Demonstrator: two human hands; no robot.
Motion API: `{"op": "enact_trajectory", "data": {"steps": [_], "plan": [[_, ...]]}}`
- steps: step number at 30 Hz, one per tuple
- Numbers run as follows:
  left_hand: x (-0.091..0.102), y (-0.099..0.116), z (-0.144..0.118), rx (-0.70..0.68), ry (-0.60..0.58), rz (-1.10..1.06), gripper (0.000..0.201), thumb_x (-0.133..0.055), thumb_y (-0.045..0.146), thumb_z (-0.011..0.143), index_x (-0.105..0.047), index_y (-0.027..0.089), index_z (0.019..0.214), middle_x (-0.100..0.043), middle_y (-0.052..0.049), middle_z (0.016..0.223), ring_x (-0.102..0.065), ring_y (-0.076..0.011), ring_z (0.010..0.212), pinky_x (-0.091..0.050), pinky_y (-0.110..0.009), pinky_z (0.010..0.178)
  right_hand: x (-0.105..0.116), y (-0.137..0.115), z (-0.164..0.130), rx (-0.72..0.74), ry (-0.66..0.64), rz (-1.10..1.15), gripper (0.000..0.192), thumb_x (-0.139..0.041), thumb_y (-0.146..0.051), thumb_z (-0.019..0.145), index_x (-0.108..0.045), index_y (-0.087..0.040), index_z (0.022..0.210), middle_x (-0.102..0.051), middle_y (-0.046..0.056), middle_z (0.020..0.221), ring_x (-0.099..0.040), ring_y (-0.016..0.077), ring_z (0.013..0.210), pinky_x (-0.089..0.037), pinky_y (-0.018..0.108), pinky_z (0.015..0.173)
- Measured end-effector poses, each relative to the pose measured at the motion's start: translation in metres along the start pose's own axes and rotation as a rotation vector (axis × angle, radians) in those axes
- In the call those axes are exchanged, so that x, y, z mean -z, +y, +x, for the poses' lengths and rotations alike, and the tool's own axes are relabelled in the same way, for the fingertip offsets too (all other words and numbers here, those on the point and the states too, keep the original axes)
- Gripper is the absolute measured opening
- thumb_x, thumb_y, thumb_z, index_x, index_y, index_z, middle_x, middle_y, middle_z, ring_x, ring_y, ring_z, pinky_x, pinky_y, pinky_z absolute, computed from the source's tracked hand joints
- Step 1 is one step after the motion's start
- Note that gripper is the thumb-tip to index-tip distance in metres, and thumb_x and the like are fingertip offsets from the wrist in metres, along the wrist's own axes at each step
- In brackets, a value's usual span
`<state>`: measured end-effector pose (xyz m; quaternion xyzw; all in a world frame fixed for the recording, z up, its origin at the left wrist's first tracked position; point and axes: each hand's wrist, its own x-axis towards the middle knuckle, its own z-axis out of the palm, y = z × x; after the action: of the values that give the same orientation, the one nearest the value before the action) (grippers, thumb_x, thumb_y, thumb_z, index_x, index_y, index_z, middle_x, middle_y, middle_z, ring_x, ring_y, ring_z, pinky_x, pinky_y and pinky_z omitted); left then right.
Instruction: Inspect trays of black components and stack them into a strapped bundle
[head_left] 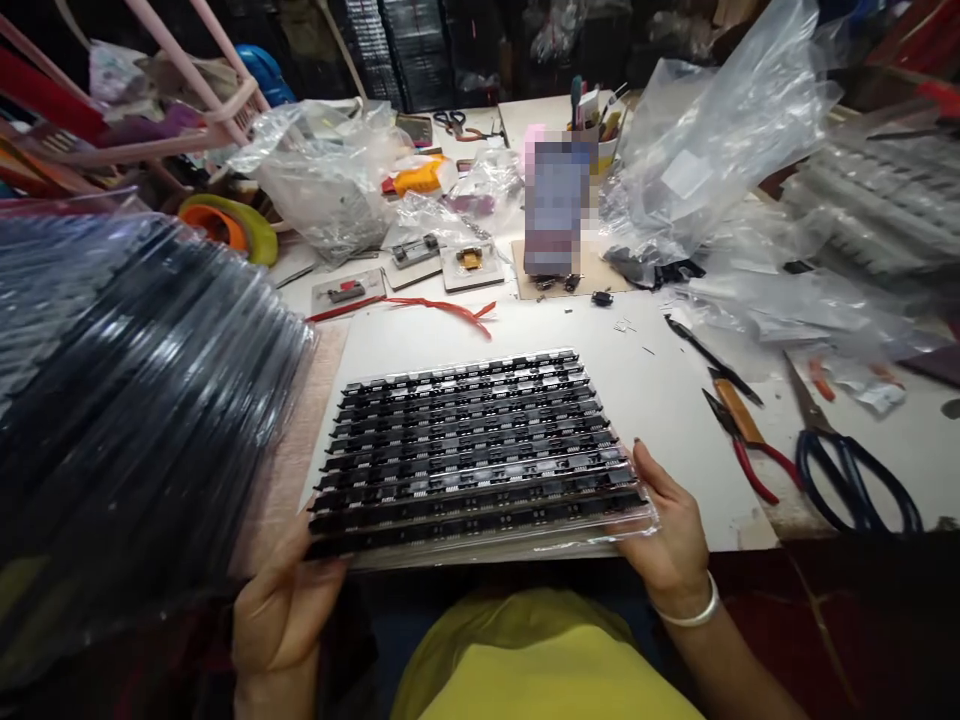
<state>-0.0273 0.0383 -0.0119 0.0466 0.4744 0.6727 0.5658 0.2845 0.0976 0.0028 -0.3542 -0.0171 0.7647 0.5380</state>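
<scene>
We see two hands on one clear tray (480, 455): the left hand (281, 610) curls around its near left corner, and the right hand (671, 530), a white bangle (694, 612) at the wrist, clasps the near right corner. The tray sits at the near edge of the white table (660, 390) and holds about ten rows of small black parts. To the left leans one bagged stack of black trays (127, 420). On the right lie blue-handled scissors (847, 470) and red-handled cutters (746, 445).
</scene>
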Motion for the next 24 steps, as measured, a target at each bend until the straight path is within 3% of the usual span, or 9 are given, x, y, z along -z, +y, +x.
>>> {"op": "enact_trajectory", "data": {"steps": [5,16,24], "plan": [[-0.0099,0.0013,-0.0034,0.1,-0.11,0.11,0.054,-0.057,0.009,0.079,-0.051,0.022,0.131,-0.068,-0.006,0.113,-0.062,-0.0241,0.105,-0.048,-0.038,0.097,0.0065,-0.0011,-0.0013,-0.015,0.117,0.058,0.021,-0.051,-0.023,0.087,-0.071,-0.023,0.094,-0.072,0.001,0.098,-0.063,0.0202,0.104,-0.043,0.043,0.102],[-0.0052,-0.0006,-0.0036,0.058,-0.077,0.106,0.054,-0.058,0.013,0.079,-0.05,0.025,0.131,-0.065,-0.006,0.118,-0.062,-0.0245,0.105,-0.049,-0.04,0.096,0.0014,-0.0013,-0.0022,-0.065,-0.012,-0.079,0.023,-0.054,-0.037,0.087,-0.071,-0.024,0.097,-0.071,0.003,0.102,-0.06,0.0218,0.109,-0.039,0.046,0.104],[-0.0065,-0.0007,-0.0034,0.063,-0.102,0.082,0.054,-0.057,0.01,0.079,-0.05,0.024,0.131,-0.066,-0.006,0.116,-0.064,-0.0218,0.102,-0.049,-0.038,0.095,0.0019,-0.0013,-0.002,-0.093,0.003,-0.048,0.028,-0.048,-0.038,0.09,-0.069,-0.024,0.105,-0.069,0.004,0.108,-0.061,0.022,0.108,-0.041,0.046,0.102]]}}
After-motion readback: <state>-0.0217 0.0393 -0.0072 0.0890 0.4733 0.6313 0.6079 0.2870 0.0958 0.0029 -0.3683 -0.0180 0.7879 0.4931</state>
